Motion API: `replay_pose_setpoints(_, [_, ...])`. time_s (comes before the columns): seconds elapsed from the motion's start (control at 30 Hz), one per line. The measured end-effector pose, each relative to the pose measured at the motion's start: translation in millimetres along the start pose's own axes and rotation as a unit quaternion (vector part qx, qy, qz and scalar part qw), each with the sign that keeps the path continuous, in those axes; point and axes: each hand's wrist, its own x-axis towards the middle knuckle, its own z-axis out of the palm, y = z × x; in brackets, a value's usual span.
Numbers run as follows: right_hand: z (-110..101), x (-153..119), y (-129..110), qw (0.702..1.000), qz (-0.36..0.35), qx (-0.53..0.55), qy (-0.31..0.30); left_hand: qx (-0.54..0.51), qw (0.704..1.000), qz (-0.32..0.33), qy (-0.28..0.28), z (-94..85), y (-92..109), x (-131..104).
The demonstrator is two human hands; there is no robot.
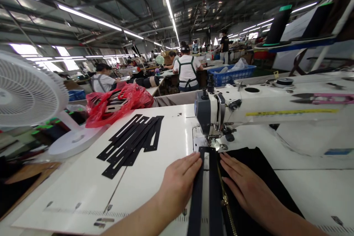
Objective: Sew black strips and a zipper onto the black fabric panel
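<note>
My left hand [178, 179] lies with its fingers stretched forward on the left edge of a long black slotted piece [214, 191]. The far end of this piece reaches the needle area of a white sewing machine [265, 99]. Flat on black fabric [262, 164], to the right of the slot, rests my right hand [246, 180] with its fingers extended. A gold-toothed zipper [225, 200] runs along the fabric between the slotted piece and that hand. Whether the piece is under the presser foot is too small to tell.
Several black slotted pieces [132, 140] lie heaped on the white table [155, 177]. Behind them is a red plastic bag [121, 101]; a white fan [27, 90] stands left. Pink-handled snips [323, 98] rest on the machine. Beyond are a blue basket [231, 75] and people working.
</note>
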Motion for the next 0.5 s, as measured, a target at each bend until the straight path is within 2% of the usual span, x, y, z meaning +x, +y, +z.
replay_pose_setpoints(0.07, [-3, 0, -2, 1.000, 0.002, 0.021, -0.004, 0.016, 0.999, 0.034, -0.021, 14.3, 10, 14])
replay_pose_setpoints(0.13, [-4, 0, -2, 0.999, 0.008, 0.030, -0.012, 0.023, 0.997, 0.045, -0.066, 28.1, 16, 23])
replay_pose_setpoints(0.23, [-3, 0, 0, 1.000, 0.009, 0.024, -0.014, 0.040, 0.991, 0.041, -0.118, 41.8, 18, 25])
replay_pose_setpoints(0.33, [0, 0, -1, 1.000, 0.006, 0.004, -0.010, 0.057, 0.989, 0.037, -0.133, 46.0, 16, 20])
replay_pose_setpoints(0.5, [3, 1, -7, 0.999, 0.025, -0.015, -0.031, 0.041, 0.989, 0.029, -0.141, 42.6, 14, 18])
